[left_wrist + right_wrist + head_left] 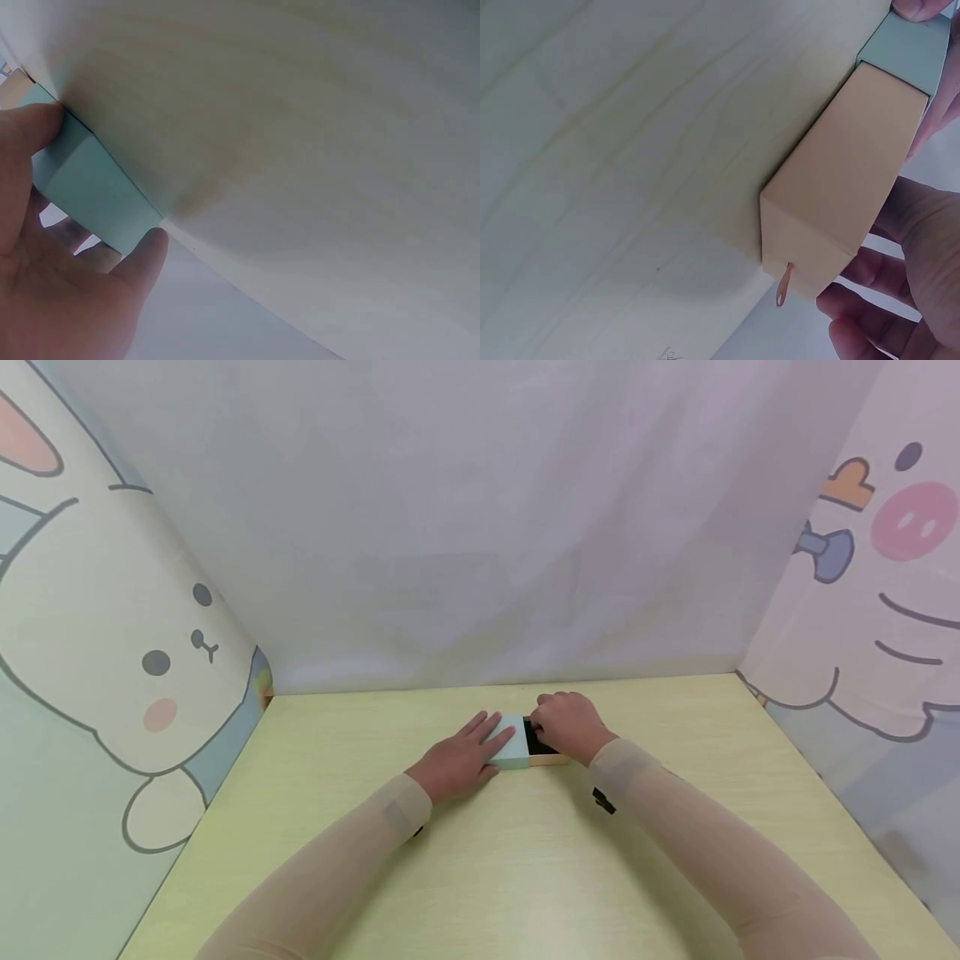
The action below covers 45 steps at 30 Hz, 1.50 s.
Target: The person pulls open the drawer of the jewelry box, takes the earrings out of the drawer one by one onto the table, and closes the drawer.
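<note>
A box lies on the table with a light green sleeve and a peach drawer slid partly out to the right, showing a black inside. My left hand holds the sleeve, fingers spread over its top and thumb against the near side. On the drawer, my right hand grips with curled fingers, its thumb reaching into the black inside. The drawer's wall hides those fingertips in the right wrist view. A small ribbon loop hangs from the drawer's end face.
The pale wooden table extends around the box. A whitish curtain rises behind its back edge. Printed panels with a rabbit and a pig flank the table.
</note>
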Motion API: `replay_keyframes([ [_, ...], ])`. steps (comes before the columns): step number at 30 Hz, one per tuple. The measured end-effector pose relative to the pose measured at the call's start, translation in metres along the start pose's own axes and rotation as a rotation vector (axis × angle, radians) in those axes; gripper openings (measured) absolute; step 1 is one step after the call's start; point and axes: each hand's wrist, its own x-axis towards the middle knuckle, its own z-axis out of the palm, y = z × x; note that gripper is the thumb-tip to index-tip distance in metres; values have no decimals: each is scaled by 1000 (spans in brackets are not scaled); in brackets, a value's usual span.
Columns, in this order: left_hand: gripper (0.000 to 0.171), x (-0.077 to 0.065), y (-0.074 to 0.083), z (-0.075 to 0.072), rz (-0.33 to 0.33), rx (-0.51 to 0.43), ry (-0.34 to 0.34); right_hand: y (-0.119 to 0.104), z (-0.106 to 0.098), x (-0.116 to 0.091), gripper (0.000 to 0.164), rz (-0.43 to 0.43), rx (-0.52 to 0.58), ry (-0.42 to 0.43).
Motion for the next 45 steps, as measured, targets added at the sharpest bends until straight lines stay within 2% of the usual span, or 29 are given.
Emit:
replay_keyframes([
  [1, 73, -3, 6, -8, -10, 0, -17, 0, 0, 0, 13, 0, 2, 1],
  [4, 72, -5, 13, -16, -29, 43, -48, 0, -1, 0, 13, 3, 11, -3],
  [13, 73, -4, 13, -15, -39, 53, -56, 0, -1, -1, 12, -1, 6, 5],
  [22, 72, -5, 12, -16, -17, 39, -37, 0, -6, -4, 11, -10, -14, 12],
  [23, 73, -4, 6, -9, -2, 44, -16, 0, -6, -4, 11, -11, -15, 15],
  [29, 72, -4, 6, -9, -3, 52, -21, 0, -6, -5, 12, -14, -10, 26],
  [30, 71, -5, 12, -16, -17, 42, -39, 0, -6, -5, 12, -15, -12, 28],
  [33, 71, -4, 10, -14, -12, 17, -36, 0, -6, -5, 12, -18, -19, 33],
  [35, 72, 0, -1, 2, 6, 28, -1, 0, -6, -5, 12, -18, -22, 34],
  [37, 72, 1, -7, 9, 16, 17, 20, 0, -6, -6, 12, -15, -19, 33],
  [39, 72, 1, -7, 10, 14, 14, 19, 0, -6, -6, 12, -13, -14, 36],
  [40, 72, 1, -6, 9, 12, 22, 20, 1, -6, -6, 12, -13, -13, 39],
  [42, 71, -3, 5, -6, -9, 7, -15, 1, -5, -7, 11, -17, -15, 47],
  [45, 71, -5, 12, -15, -25, 34, -40, 1, -5, -8, 10, -26, -23, 60],
])
